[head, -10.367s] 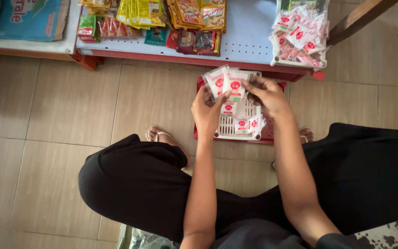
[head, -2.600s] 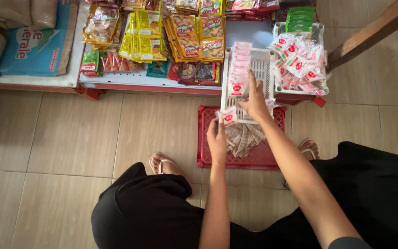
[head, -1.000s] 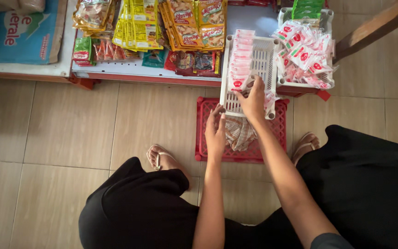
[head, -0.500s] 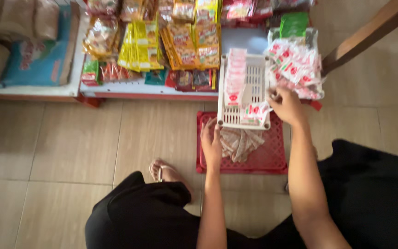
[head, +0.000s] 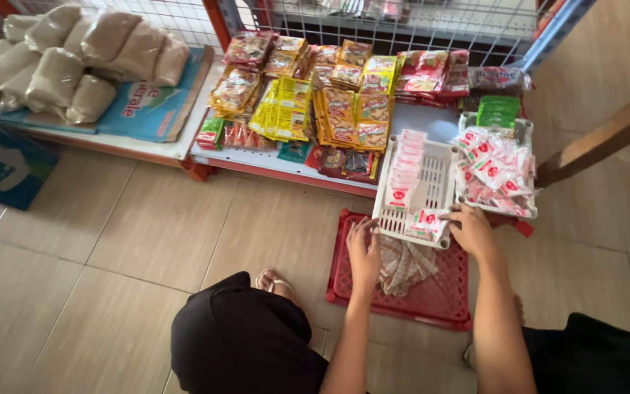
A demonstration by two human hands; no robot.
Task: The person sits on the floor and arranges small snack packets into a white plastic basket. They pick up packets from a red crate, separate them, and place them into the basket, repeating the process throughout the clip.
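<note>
Head view: white basket (head: pixel 439 182) on shelf edge, row of red-white sachets (head: pixel 405 169) along its left side. Right hand (head: pixel 470 230) at basket's near right corner, grip pinching sachet bundle (head: pixel 427 223). Left hand (head: pixel 364 252) on red crate (head: pixel 446 292) rim, fingers spread flat, just beside checked cloth (head: pixel 405 263).
</note>
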